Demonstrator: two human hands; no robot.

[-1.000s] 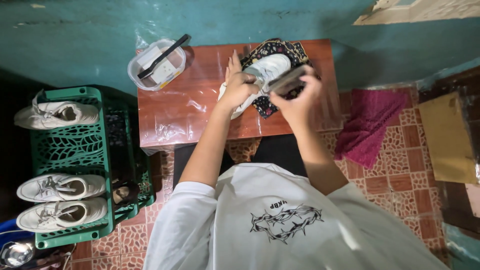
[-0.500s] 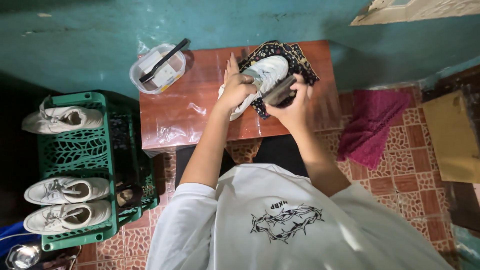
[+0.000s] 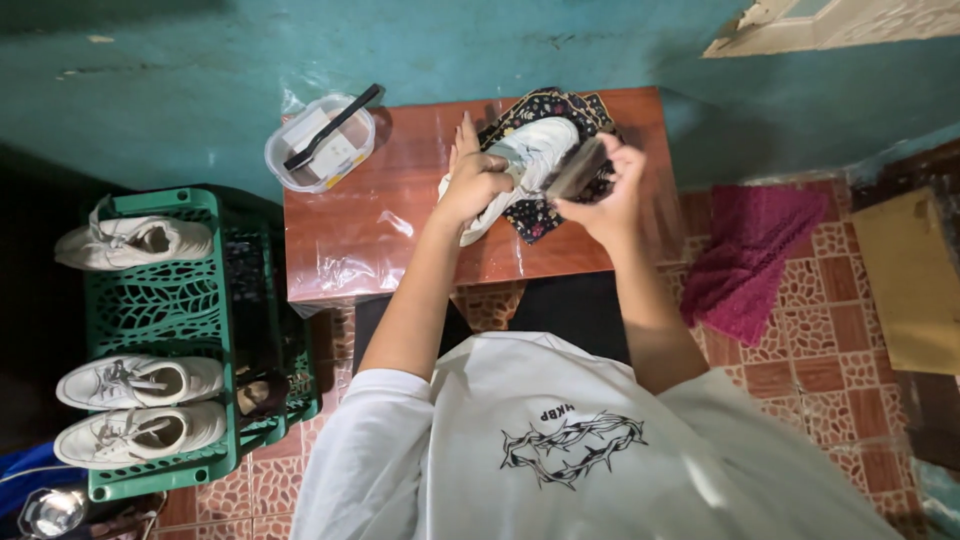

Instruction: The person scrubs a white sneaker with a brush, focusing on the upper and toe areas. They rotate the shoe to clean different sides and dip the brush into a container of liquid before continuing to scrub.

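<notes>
Tabletop (image 3: pixel 380 230): left hand (image 3: pixel 478 185) grips white shoe (image 3: pixel 530 150) (right hand (image 3: pixel 610 195) clasps brush (image 3: pixel 575 170) alongside).

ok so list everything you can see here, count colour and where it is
table: 1, reddish brown under clear plastic sheet, against the teal wall
patterned cloth: 1, dark floral, on the table under the held shoe
held shoe: 1, white, on the cloth
brush: 1, dark, against the held shoe
tub: 1, clear plastic, table's far left corner
stick: 1, black, lying across the tub
crate: 1, green, on the floor left of the table
spare shoes: 3, white, on the crate
towel: 1, magenta, on the tiled floor right of the table
cardboard: 1, tan, far right
left hand: 1, grip on the held shoe
right hand: 1, grip on the brush
</notes>
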